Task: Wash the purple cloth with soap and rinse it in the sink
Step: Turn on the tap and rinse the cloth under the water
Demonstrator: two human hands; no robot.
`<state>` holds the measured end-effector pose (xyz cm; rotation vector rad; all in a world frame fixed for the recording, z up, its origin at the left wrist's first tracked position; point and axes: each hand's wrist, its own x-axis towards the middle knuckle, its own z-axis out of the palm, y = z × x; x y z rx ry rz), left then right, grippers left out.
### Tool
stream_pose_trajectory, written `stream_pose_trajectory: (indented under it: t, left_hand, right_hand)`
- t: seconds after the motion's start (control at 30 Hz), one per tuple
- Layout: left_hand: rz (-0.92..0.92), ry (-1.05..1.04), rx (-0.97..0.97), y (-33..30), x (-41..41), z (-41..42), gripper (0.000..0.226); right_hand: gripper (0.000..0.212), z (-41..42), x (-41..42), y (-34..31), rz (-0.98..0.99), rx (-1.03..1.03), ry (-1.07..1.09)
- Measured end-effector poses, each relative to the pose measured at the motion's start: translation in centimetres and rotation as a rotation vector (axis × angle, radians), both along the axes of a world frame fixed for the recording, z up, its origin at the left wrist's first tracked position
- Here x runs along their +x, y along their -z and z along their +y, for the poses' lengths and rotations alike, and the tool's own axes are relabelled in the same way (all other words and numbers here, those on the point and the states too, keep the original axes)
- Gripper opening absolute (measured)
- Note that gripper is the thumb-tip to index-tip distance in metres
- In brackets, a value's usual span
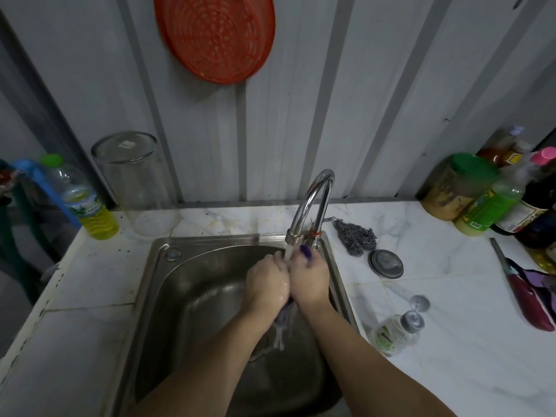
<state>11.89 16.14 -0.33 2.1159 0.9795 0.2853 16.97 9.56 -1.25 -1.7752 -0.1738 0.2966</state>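
Over sink (156, 266), hands (287, 284) clasped around purple cloth (306, 253)

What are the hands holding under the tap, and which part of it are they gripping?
Both the left hand and right hand clutch the bunched purple cloth pressed between them. Its ends poke out above and below the hands; the exact gripped part is hidden.

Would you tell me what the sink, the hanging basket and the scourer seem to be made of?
Sink: probably stainless steel, brushed grey with dull reflections.
Basket: looks like moulded orange plastic, with a slotted lattice.
Scourer: apparently steel wool, a grey tangle of glinting wire coils.
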Motion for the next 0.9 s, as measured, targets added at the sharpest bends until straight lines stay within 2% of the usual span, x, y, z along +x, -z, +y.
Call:
stream_pose_trajectory:
  t: [0.1,0.17,0.23,0.3,0.37,0.43,0.53,0.6,0.67,0.73,0.8,0.9]
  left_hand:
    - [-0.131,-0.043,-0.074,0.3,-0.4,0.5,0.031]
    - [-0.295,-0.050,-0.264,0.7,-0.4,1.1,0.009]
    - [-0.473,-0.073,-0.484,0.7,-0.6,1.5,0.017]
    - [-0.650,-0.211,-0.731,0.5,-0.5,2.1,0.021]
    - [-0.736,-0.333,-0.943,0.6,-0.3,2.6,0.023]
    - [-0.624,-0.341,-1.064,0.5,-0.4,2.7,0.041]
    - [-0.410,-0.196,-1.239,-0.2,-0.8,2.3,0.068]
    - [-0.367,-0.164,-1.332,-1.0,-0.5,1.9,0.074]
    - [-0.386,-0.213,-1.363,-1.6,0.1,1.5,0.070]
    - [-0.425,-0.270,-1.399,-2.0,0.8,1.0,0.064]
    - [-0.485,-0.320,-1.418,-2.3,1.3,0.7,0.059]
    - [-0.526,-0.384,-1.345,-2.5,1.6,0.2,0.047]
  right_hand:
    - [0.024,0.0,0.2,-0.8,0.215,0.149,0.007]
    - [0.025,-0.2,0.7,-1.1,0.367,0.228,-0.037]
    - [0.032,-0.5,0.9,-1.3,0.522,0.300,-0.114]
    - [0.030,-0.7,0.6,-1.7,0.601,0.378,-0.156]
    - [0.024,-0.8,0.4,-1.9,0.567,0.450,-0.121]
    - [0.035,-1.1,0.2,-1.8,0.494,0.530,-0.118]
    - [0.044,-1.6,-0.1,-1.0,0.390,0.570,-0.169]
    - [0.033,-1.8,-0.5,-0.4,0.153,0.445,-0.160]
    - [0.019,-1.8,-0.6,0.1,-0.151,0.241,-0.152]
    - [0.023,-1.8,-0.9,0.5,-0.318,0.152,-0.209]
    - [0.032,-1.4,-1.6,0.4,-0.212,0.272,-0.234]
    - [0.015,-0.5,-1.9,0.1,-0.034,0.393,-0.096]
